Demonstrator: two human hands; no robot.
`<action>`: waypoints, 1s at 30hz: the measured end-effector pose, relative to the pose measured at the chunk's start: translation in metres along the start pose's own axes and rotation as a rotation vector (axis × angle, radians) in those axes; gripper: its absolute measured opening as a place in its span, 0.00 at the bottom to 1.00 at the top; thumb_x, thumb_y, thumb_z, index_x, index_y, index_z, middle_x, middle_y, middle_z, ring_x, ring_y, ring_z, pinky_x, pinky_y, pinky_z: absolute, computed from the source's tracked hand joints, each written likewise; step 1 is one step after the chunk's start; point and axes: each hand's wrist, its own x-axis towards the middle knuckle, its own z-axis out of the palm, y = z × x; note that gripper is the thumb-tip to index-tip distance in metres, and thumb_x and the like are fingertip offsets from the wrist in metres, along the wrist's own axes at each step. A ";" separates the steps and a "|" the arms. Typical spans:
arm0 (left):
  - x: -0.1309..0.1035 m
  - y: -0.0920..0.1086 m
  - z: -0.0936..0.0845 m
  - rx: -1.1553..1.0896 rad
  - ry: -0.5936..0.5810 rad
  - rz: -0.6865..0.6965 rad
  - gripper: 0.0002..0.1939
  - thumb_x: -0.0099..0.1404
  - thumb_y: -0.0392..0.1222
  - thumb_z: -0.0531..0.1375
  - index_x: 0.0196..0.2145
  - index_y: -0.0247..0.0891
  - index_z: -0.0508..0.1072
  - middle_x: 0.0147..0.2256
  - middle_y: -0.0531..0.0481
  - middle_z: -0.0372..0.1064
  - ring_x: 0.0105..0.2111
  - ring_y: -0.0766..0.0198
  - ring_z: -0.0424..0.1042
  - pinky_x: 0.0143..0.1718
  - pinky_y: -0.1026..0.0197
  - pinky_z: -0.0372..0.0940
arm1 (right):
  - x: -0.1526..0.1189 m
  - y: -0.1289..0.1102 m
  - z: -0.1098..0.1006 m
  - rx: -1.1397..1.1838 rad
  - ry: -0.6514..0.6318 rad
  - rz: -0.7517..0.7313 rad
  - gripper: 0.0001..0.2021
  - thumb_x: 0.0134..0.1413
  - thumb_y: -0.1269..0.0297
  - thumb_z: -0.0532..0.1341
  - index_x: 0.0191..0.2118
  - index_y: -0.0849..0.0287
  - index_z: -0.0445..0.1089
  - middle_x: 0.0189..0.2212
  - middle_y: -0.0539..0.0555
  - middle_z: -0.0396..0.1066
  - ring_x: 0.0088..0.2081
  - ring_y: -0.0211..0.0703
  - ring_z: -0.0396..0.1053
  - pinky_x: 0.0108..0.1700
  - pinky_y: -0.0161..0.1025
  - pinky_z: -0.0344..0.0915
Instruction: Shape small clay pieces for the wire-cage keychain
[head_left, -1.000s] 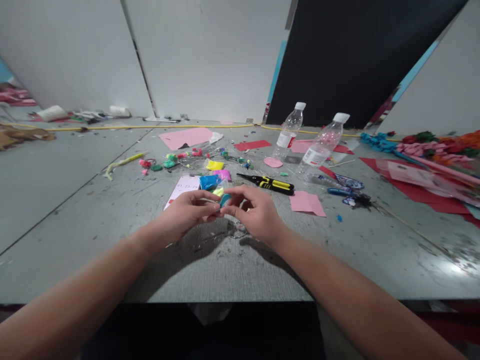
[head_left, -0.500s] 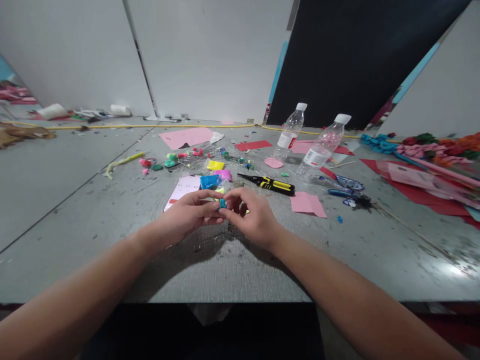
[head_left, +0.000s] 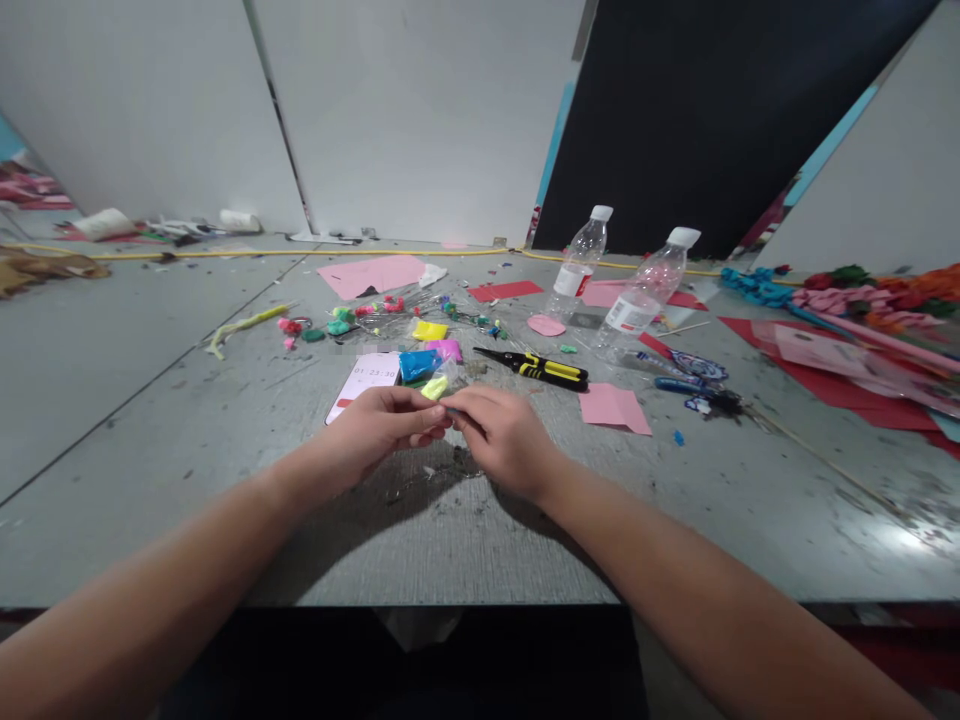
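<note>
My left hand (head_left: 384, 428) and my right hand (head_left: 504, 432) meet above the table's front half, with thumbs and fingers pinched together. Between the fingertips is a small piece of blue modelling clay, almost wholly covered by them now. Just behind the left fingers lie a light yellow clay packet (head_left: 435, 387) and a blue clay packet (head_left: 418, 365). Left of these is a phone (head_left: 367, 378) showing a timer. Beyond my right hand rest black-and-yellow pliers (head_left: 551, 372).
Two clear plastic bottles (head_left: 634, 310) stand at back right. A pink paper square (head_left: 615, 408) lies right of my hands, near blue-handled pliers (head_left: 679, 388). Coloured clay bits (head_left: 339, 322) and wires are scattered behind the phone. Red sheets (head_left: 840, 385) lie far right.
My right fingers have closed down over the blue clay piece, which showed between the fingertips before and is now mostly covered. Both forearms have stayed almost still.
</note>
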 end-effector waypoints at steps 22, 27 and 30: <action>-0.006 0.004 0.008 0.098 -0.085 -0.029 0.12 0.56 0.45 0.77 0.25 0.37 0.80 0.26 0.49 0.76 0.27 0.65 0.70 0.32 0.62 0.65 | 0.002 -0.005 -0.010 -0.166 -0.237 0.093 0.07 0.67 0.66 0.68 0.35 0.59 0.77 0.30 0.53 0.77 0.32 0.43 0.70 0.36 0.39 0.59; -0.003 0.002 0.003 0.093 -0.041 -0.038 0.12 0.52 0.42 0.78 0.27 0.37 0.81 0.26 0.50 0.76 0.27 0.66 0.70 0.32 0.62 0.64 | 0.001 -0.008 -0.010 -0.157 -0.224 0.051 0.07 0.70 0.65 0.65 0.38 0.60 0.78 0.33 0.56 0.79 0.34 0.45 0.72 0.37 0.40 0.61; -0.003 0.003 0.003 0.073 -0.022 -0.041 0.13 0.50 0.42 0.79 0.29 0.37 0.81 0.27 0.50 0.78 0.27 0.66 0.71 0.32 0.62 0.64 | 0.001 -0.006 -0.012 -0.115 -0.182 0.011 0.07 0.71 0.66 0.64 0.40 0.61 0.79 0.34 0.57 0.80 0.35 0.46 0.73 0.38 0.41 0.63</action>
